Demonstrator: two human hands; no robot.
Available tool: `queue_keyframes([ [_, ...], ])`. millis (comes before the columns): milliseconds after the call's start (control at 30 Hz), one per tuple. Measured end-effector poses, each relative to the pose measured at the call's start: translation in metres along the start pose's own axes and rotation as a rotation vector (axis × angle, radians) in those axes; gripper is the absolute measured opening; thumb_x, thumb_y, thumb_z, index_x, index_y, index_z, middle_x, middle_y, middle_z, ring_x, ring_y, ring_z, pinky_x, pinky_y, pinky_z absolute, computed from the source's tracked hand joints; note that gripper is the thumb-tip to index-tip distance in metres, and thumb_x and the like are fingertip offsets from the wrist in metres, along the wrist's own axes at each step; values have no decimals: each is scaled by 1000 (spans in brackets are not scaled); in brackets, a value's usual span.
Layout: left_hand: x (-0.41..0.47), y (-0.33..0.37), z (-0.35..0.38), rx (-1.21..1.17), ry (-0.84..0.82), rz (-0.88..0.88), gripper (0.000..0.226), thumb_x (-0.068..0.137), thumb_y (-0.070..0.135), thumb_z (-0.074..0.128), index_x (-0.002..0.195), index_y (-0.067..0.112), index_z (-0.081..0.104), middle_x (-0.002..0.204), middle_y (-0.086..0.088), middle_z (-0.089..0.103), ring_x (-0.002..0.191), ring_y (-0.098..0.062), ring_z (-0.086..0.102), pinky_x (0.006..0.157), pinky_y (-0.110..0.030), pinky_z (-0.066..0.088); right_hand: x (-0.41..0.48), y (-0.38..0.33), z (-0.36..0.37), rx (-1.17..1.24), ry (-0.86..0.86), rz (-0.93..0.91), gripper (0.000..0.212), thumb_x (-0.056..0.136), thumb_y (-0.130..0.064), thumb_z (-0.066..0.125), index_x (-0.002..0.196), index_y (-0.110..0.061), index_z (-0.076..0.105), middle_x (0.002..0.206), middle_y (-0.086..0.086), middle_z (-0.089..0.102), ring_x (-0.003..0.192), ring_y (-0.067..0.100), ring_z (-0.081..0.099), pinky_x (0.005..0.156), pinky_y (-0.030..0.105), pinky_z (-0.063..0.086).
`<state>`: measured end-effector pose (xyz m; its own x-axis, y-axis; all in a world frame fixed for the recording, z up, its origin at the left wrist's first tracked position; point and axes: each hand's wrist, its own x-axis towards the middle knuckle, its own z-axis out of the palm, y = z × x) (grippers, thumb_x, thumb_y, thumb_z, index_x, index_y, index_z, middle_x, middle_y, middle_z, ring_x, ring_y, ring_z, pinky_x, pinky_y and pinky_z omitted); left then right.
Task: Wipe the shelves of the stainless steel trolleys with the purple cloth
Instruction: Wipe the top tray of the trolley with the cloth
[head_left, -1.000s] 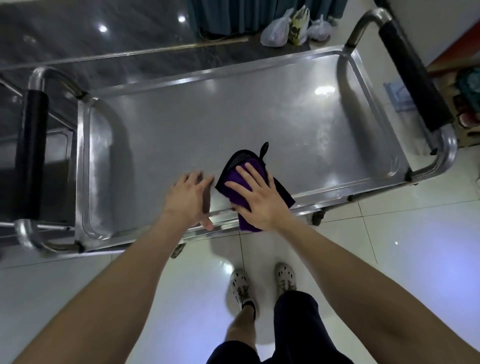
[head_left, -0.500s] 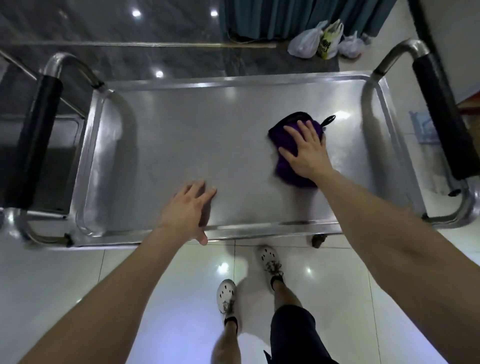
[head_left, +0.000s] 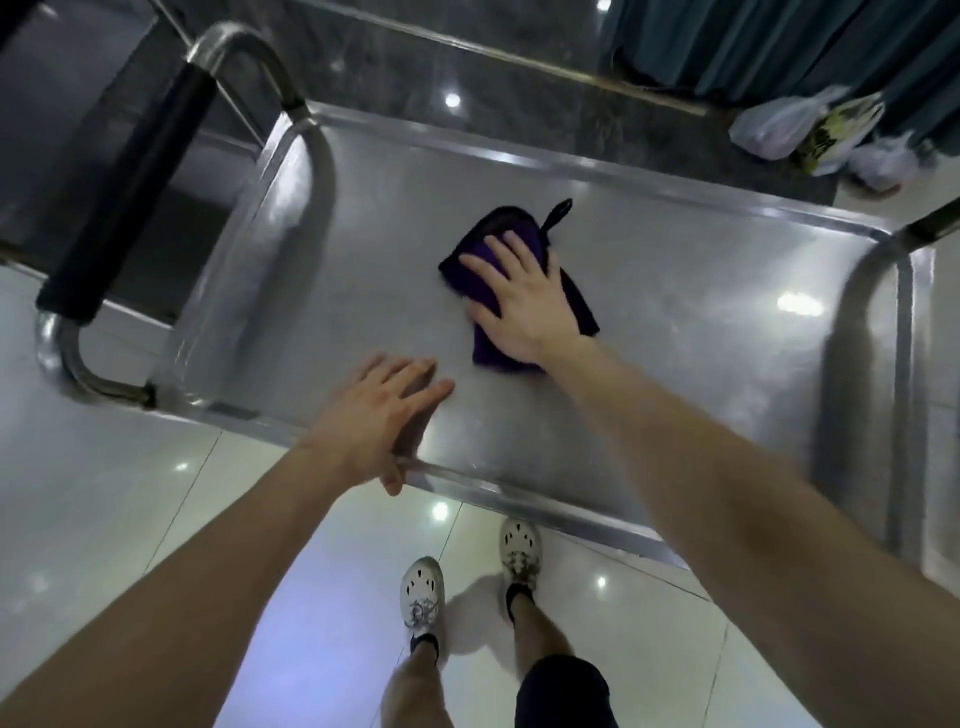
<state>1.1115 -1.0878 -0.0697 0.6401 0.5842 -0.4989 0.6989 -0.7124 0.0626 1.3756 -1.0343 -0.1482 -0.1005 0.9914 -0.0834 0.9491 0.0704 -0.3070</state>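
Purple cloth (head_left: 519, 280) mid-shelf, right hand (head_left: 524, 306) pressing it with flat, spread fingers; left hand (head_left: 379, 415) braces the trolley (head_left: 519, 493) near rim, fingers straight. Even, overlapping strokes into corners would serve best.

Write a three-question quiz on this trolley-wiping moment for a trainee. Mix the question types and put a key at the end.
1. True or false: the right hand lies flat on the purple cloth, which is on the top shelf.
2. Where is the left hand?
A. on the cloth
B. at the shelf's near rim
C. on the black handle grip
3. Fill in: the cloth's black hanging loop points ____ the person (toward / away from).

Key: 1 true; 2 B; 3 away from.
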Motion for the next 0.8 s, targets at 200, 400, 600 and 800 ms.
queue_keyframes([
  [200,-29,-14,6,90,105,-136,137,54,66,98,167,26,31,173,-3,31,162,-28,26,134,-59,0,-113,-50,44,-14,72,-213,60,108,-66,37,163,-40,38,177,-1,25,167,22,7,130,65,7],
  [400,-42,-13,9,125,191,-251,106,60,62,95,150,26,52,154,-1,51,148,-29,45,130,-66,12,-127,-53,48,7,120,-74,58,106,-61,44,159,-38,42,175,-1,28,167,22,9,128,65,15],
  [600,-30,-19,7,21,339,-242,91,65,57,97,140,21,59,135,-6,63,130,-32,57,124,-53,34,-117,-37,34,27,127,32,62,105,-63,44,162,-38,40,176,-3,26,167,22,7,129,64,13],
  [800,-41,-69,-3,-148,555,-295,66,90,58,79,139,17,63,137,-7,63,130,-32,57,117,-50,42,-110,-43,22,17,62,121,65,107,-66,40,166,-40,32,180,-4,16,167,18,-3,131,63,5],
])
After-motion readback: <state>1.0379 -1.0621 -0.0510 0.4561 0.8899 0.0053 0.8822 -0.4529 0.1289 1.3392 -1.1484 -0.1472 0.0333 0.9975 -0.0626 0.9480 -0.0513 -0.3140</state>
